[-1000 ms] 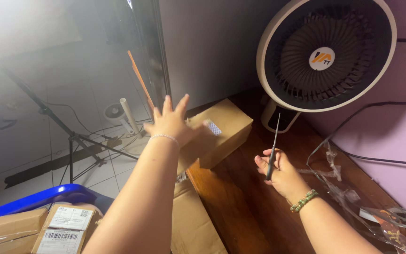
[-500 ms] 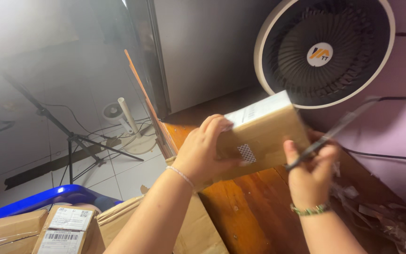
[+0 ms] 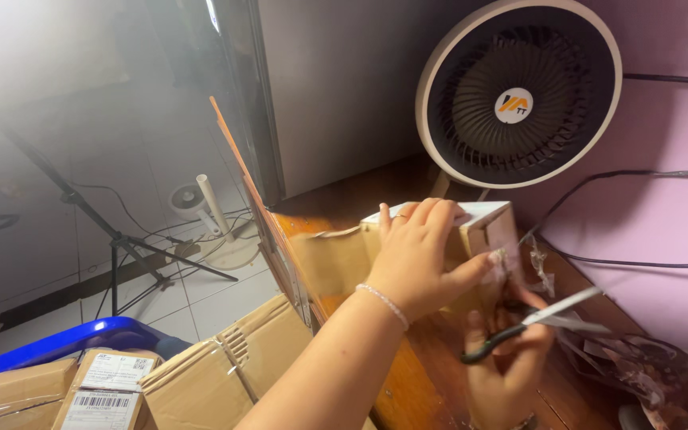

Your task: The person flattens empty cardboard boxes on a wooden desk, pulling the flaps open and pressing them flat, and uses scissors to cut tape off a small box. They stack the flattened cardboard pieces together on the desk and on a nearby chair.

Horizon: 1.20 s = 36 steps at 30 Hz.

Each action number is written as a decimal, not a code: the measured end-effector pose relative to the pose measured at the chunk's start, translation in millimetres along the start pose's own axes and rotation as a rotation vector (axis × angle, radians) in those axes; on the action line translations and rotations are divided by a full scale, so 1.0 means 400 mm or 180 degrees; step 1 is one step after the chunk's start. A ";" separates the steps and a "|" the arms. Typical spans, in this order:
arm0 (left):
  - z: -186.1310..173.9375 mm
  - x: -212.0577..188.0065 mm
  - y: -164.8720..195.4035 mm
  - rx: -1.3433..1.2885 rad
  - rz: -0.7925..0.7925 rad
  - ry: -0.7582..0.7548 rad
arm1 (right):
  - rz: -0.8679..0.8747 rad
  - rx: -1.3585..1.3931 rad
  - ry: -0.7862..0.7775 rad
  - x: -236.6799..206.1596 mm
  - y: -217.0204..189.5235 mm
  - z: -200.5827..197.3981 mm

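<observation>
At the wooden desk [image 3: 431,382], our left hand [image 3: 420,259] has its grip clamped over the top of a small cardboard box [image 3: 483,231], holding it just above the desk in front of a round white fan [image 3: 517,94]. Our right hand [image 3: 511,362], just below the box, has its grip closed on black-handled scissors [image 3: 531,322] whose blades point right. More cardboard cartons [image 3: 216,374] lie on the floor at lower left.
</observation>
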<state>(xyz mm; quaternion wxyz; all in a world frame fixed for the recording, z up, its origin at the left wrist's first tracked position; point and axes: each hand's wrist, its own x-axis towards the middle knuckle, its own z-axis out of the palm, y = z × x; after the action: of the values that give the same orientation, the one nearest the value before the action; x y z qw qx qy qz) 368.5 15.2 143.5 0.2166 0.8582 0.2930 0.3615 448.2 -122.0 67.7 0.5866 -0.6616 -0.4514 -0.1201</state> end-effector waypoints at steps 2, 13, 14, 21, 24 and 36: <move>0.014 -0.005 0.006 -0.0324 0.0014 0.0069 | 0.0156 0.0800 0.0003 0.010 -0.004 -0.012; 0.038 -0.076 -0.152 0.0325 -0.0390 -0.1173 | 0.2263 0.0391 -0.2403 0.077 0.079 -0.062; 0.042 -0.089 -0.167 0.0269 -0.0369 -0.1272 | 0.2388 0.1068 -0.2384 0.106 0.101 -0.070; 0.040 -0.054 -0.146 0.0936 -0.0981 -0.1497 | 0.2912 0.0225 -0.2159 0.257 0.179 -0.113; -0.023 -0.016 -0.114 0.1085 -0.1588 -0.2278 | 0.2619 -0.0105 -0.2946 0.279 0.142 -0.084; -0.012 0.027 -0.038 0.1750 -0.1615 -0.2661 | 0.1251 -0.3700 -0.4856 0.509 -0.054 -0.073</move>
<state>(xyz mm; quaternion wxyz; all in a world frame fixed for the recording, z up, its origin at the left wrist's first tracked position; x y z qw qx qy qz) 365.8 34.2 143.4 0.1628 0.8560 0.4629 -0.1625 557.8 -56.8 230.5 -0.2707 -0.8110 -0.4618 0.2361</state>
